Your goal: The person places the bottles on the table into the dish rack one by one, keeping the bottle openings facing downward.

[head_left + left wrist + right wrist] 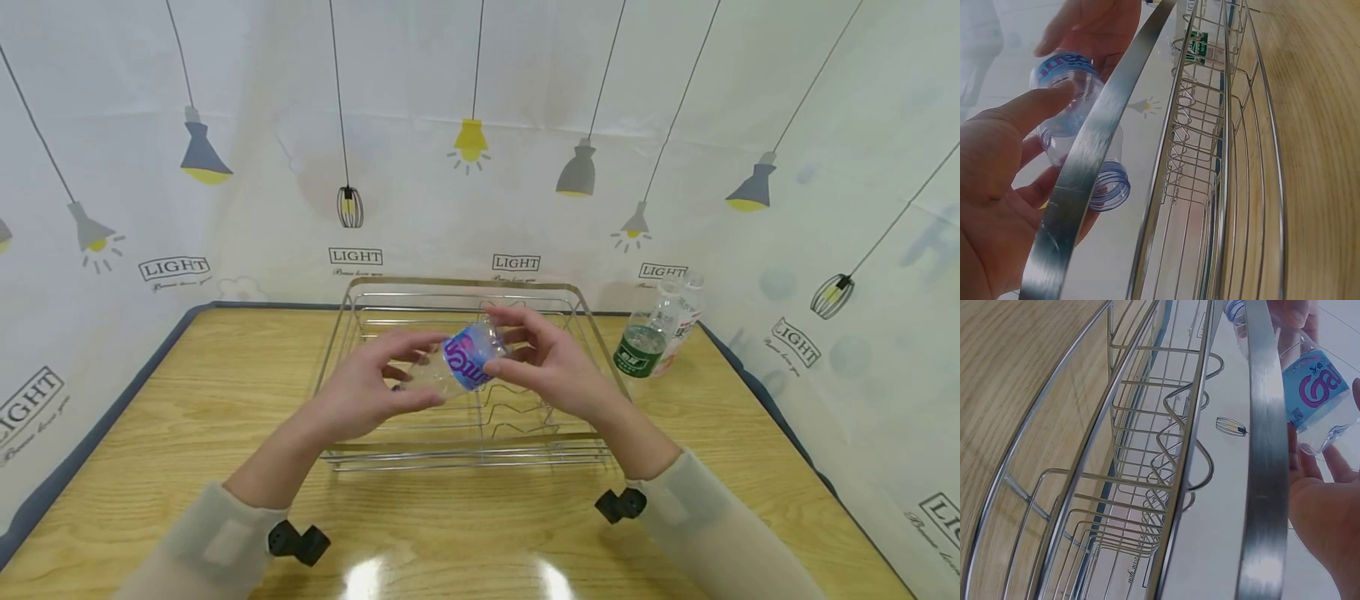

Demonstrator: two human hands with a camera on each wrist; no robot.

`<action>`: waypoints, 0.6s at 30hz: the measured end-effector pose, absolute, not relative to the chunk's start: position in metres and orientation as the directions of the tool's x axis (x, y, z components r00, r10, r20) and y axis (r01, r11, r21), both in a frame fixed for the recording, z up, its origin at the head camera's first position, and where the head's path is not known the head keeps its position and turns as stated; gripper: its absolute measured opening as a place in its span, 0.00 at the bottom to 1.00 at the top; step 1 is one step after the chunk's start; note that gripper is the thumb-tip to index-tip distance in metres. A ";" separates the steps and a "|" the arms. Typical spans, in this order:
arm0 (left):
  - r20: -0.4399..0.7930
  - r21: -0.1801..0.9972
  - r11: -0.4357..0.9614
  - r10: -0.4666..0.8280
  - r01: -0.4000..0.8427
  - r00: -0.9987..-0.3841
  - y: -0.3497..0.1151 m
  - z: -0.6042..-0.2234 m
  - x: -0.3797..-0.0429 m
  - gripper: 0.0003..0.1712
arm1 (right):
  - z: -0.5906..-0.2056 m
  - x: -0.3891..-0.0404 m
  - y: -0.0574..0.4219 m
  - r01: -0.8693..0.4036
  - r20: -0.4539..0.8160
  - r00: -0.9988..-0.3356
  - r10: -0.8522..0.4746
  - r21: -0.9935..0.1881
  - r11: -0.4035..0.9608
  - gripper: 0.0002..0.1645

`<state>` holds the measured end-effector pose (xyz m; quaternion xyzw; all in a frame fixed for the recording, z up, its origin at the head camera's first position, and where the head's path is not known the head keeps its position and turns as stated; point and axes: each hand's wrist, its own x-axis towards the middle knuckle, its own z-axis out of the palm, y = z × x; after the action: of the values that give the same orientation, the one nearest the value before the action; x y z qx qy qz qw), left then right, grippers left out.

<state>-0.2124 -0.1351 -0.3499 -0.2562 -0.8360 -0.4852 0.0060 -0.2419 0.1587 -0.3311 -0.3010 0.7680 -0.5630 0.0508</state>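
Observation:
A clear plastic bottle (467,360) with a blue label and purple lettering lies tilted between my two hands, over a wire dish rack (450,284). My left hand (360,387) grips its neck end, thumb and fingers on opposite sides. At the base end, my right hand (553,364) holds the bottle with curled fingers and thumb near the label. The left wrist view shows the bare threaded mouth (1110,187), without a cap. In the right wrist view the rack's flat metal rim (1266,469) hides part of the bottle.
To the right of the rack stand a clear bottle with a green label (640,352) and, just behind it, a bottle with a white label (681,321). Everything rests on a wood-grain table (450,525). A lamp-patterned sheet (420,167) hangs along the back and sides.

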 end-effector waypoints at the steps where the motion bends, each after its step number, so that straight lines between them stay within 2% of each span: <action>1: 0.255 0.814 0.395 0.417 0.427 -0.872 -0.135 -0.350 -0.212 0.40 | -0.331 -0.242 0.159 -0.397 0.261 -0.817 -0.515 -0.902 0.172 0.40; 7: 0.214 0.858 0.367 0.379 0.359 -0.900 -0.134 -0.352 -0.213 0.42 | -0.331 -0.243 0.159 -0.336 0.253 -0.835 -0.488 -0.938 0.090 0.42; 11: 0.190 0.899 0.309 0.363 0.310 -0.912 -0.132 -0.351 -0.213 0.41 | -0.333 -0.242 0.158 -0.305 0.219 -0.837 -0.502 -0.948 0.095 0.42; 18: 0.168 0.945 0.203 0.365 0.255 -0.916 -0.129 -0.351 -0.213 0.40 | -0.338 -0.243 0.150 -0.298 0.195 -0.799 -0.569 -0.950 0.093 0.38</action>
<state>-0.2135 -0.1295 -0.3513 -0.2002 -0.7743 -0.5985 -0.0464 -0.2429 0.1503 -0.3377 -0.2967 0.7309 -0.6044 0.1118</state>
